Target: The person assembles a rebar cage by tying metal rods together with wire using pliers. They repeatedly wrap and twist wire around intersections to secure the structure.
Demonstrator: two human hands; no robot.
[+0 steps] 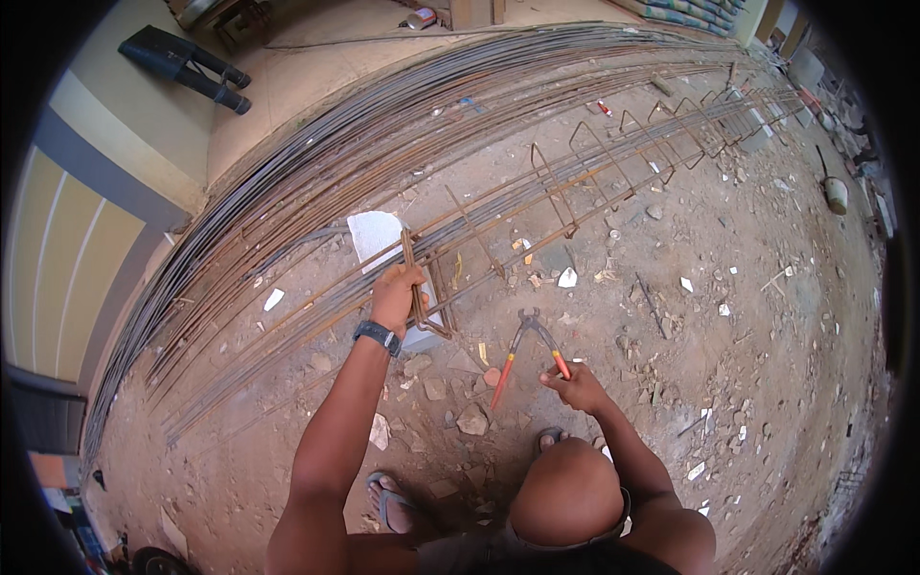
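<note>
My left hand (395,295), with a dark watch on its wrist, is wrapped round several bent steel rebar stirrups (410,251) bunched together. They stand around long rusty bars of a rebar cage (571,230) that runs away to the far right. Under the bars here lies a white block (374,232). Lower right of it, my right hand (578,388) grips one handle of a pair of pincers (528,320) with orange-red grips. Their handles are spread apart, the other one hanging free, and the jaws point away from me above the ground.
A long bundle of rebar (316,134) curves along the left and far side. Stones (472,419) and white tile shards (567,278) litter the dirt around my sandalled feet. Black pipes (196,72) lie on the ledge at upper left; a bucket (837,196) is at far right.
</note>
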